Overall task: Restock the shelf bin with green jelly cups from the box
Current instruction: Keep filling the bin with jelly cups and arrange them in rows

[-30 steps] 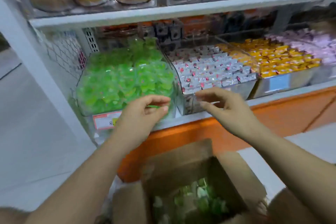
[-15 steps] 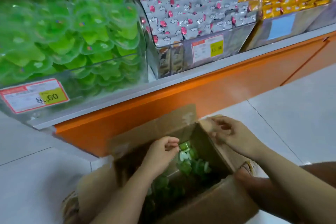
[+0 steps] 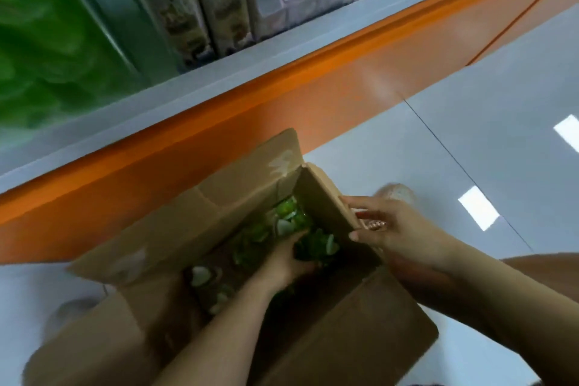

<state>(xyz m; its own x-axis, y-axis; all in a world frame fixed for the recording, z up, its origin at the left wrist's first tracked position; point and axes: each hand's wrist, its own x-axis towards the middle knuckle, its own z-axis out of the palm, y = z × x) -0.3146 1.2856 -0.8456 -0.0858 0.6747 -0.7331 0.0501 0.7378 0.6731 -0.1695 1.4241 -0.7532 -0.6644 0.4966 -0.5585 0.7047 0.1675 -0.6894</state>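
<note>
Nestling in left grip, green jelly cups.

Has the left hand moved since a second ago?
Yes. The left hand dropped from the green bin, past the orange base, into the box.

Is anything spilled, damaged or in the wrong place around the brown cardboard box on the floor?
Nothing stands out. The brown cardboard box stands open, the green jelly cups lie loose inside, none seen on the floor. The right hand holds a flap; the left hand reaches among them.

One box, two hands, several jelly cups
</note>
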